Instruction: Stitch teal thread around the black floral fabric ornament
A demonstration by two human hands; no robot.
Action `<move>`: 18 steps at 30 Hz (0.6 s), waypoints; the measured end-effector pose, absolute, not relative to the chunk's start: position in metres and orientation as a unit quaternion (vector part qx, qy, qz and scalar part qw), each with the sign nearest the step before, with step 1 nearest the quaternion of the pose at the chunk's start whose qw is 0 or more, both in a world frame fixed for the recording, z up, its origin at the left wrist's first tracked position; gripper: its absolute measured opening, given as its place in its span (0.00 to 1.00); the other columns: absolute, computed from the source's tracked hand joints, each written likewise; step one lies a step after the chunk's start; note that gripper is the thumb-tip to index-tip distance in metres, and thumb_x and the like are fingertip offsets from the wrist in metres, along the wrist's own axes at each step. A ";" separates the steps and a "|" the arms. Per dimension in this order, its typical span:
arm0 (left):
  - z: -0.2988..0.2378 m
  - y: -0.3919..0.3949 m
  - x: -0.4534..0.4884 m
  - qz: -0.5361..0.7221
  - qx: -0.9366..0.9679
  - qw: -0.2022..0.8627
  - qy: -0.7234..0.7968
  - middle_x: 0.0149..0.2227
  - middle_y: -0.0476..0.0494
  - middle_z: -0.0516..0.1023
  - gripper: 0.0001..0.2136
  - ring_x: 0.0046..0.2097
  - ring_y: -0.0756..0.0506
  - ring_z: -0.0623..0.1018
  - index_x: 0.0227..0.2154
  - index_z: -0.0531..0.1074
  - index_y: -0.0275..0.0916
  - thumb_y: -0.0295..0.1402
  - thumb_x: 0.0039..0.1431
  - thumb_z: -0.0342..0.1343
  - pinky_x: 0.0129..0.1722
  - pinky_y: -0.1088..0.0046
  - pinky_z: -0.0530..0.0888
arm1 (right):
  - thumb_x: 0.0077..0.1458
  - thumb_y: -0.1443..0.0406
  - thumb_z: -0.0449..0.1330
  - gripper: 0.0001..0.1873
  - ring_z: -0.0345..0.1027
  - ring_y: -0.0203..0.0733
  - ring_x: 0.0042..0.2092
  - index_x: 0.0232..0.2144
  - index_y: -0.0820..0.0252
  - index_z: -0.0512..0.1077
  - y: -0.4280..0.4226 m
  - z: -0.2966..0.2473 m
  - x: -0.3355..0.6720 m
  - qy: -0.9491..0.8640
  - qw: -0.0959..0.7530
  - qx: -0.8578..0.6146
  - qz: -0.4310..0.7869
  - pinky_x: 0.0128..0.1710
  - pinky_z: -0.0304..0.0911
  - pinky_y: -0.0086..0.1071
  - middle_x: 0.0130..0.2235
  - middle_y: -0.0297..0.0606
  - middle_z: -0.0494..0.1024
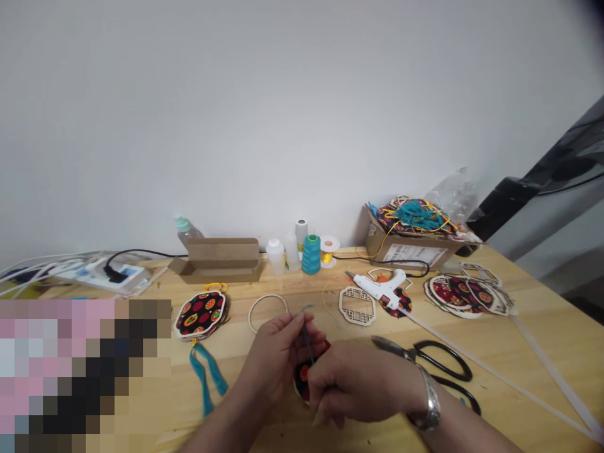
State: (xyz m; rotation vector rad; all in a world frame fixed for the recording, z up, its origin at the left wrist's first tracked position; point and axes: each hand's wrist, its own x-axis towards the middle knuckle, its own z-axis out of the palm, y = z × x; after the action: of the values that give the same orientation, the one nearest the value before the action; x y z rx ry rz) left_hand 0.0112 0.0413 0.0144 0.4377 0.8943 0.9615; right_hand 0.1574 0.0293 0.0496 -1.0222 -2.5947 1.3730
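Note:
My left hand [278, 352] pinches a thin teal cord [306, 327] that rises between its fingertips, just in front of a bare wooden ring [267, 313]. My right hand [353, 384], with a silver bracelet on the wrist, is curled over a small fabric-covered piece [302, 375] with a black, red and orange pattern; most of that piece is hidden beneath both hands. To the left lies a stack of similar patterned pieces [201, 313] with teal tassels [207, 372] trailing from it.
Black scissors [436, 362], a white glue gun [380, 288] and a wooden lattice cutout [357, 306] lie right of the hands. Thread spools [311, 254], small bottles [276, 257], cardboard boxes [221, 259] and a power strip [101, 274] line the wall. More patterned pieces [465, 294] lie far right.

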 end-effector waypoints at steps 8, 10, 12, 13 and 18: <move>0.012 0.041 0.011 0.462 0.210 0.763 0.400 0.17 0.52 0.66 0.05 0.18 0.56 0.65 0.26 0.72 0.30 0.29 0.48 0.58 0.19 0.80 0.65 | 0.47 0.68 0.61 0.05 0.61 0.25 0.22 0.22 0.63 0.71 0.030 0.039 0.155 -0.830 -0.008 -0.271 0.487 0.21 0.51 0.17 0.18 0.25 0.67; 0.011 0.042 0.012 0.466 0.205 0.762 0.401 0.16 0.54 0.64 0.06 0.16 0.58 0.59 0.25 0.71 0.30 0.29 0.47 0.59 0.16 0.83 0.58 | 0.45 0.67 0.63 0.04 0.62 0.26 0.23 0.25 0.63 0.73 0.031 0.036 0.158 -0.810 0.029 -0.259 0.526 0.22 0.53 0.18 0.21 0.27 0.69; 0.010 0.044 0.012 0.472 0.209 0.753 0.409 0.15 0.55 0.62 0.07 0.16 0.59 0.56 0.25 0.71 0.30 0.31 0.46 0.60 0.14 0.83 0.53 | 0.45 0.63 0.62 0.08 0.63 0.28 0.24 0.28 0.63 0.74 0.035 0.035 0.162 -0.766 0.081 -0.285 0.571 0.22 0.54 0.20 0.22 0.29 0.71; 0.010 0.044 0.012 0.476 0.215 0.746 0.414 0.15 0.56 0.61 0.08 0.16 0.59 0.56 0.25 0.71 0.30 0.32 0.45 0.60 0.14 0.83 0.52 | 0.47 0.61 0.61 0.09 0.63 0.29 0.23 0.27 0.63 0.74 0.038 0.034 0.164 -0.735 0.114 -0.321 0.586 0.21 0.54 0.20 0.22 0.30 0.70; 0.011 0.042 0.013 0.480 0.261 0.698 0.463 0.14 0.57 0.59 0.10 0.15 0.59 0.54 0.24 0.71 0.32 0.35 0.44 0.60 0.14 0.82 0.50 | 0.53 0.58 0.54 0.16 0.61 0.30 0.20 0.21 0.65 0.68 0.054 0.029 0.162 -0.557 0.329 -0.520 0.558 0.19 0.53 0.22 0.18 0.32 0.68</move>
State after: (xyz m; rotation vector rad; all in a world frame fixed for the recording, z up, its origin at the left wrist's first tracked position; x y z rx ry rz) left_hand 0.0129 0.0419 0.0105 0.5827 1.0333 1.0701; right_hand 0.1620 0.0538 0.0293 -1.3601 -1.4573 1.4605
